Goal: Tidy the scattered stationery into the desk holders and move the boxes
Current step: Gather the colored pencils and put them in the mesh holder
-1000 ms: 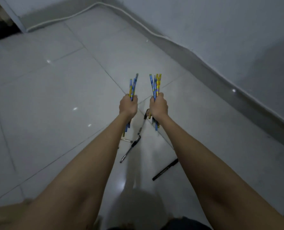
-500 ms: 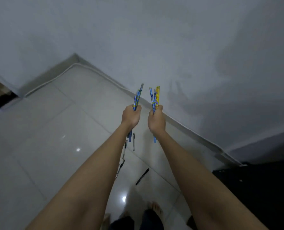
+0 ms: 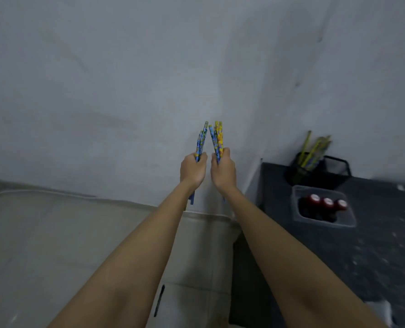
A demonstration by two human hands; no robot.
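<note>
Below and to the left of both hands, a dark pen (image 3: pixel 159 300) lies on the pale tiled floor (image 3: pixel 54 245), showing between the two forearms. The left hand (image 3: pixel 192 170) is raised in front of the grey wall (image 3: pixel 102 91), clenched around a bundle of mostly blue patterned pencils (image 3: pixel 201 142); their upper ends stick up above the fist and the lower ends poke out beneath the wrist. Just beside it, the right hand (image 3: pixel 222 170) is likewise closed around a second bundle of blue and yellow patterned pencils (image 3: pixel 217 138), held upright with the tips leaning slightly toward the left bundle. The two fists are close together but apart.

To the right of the right hand stands a dark table (image 3: pixel 374 245) with pale flecks on its top. On it, at about the height of the hands, a black mesh desk holder (image 3: pixel 320 172) already has several yellow-green pencils (image 3: pixel 314 150) standing in it. Just nearer than the holder sits a clear plastic box (image 3: pixel 324 207) containing three dark bottles with red caps (image 3: pixel 327 203); what they are cannot be told.
</note>
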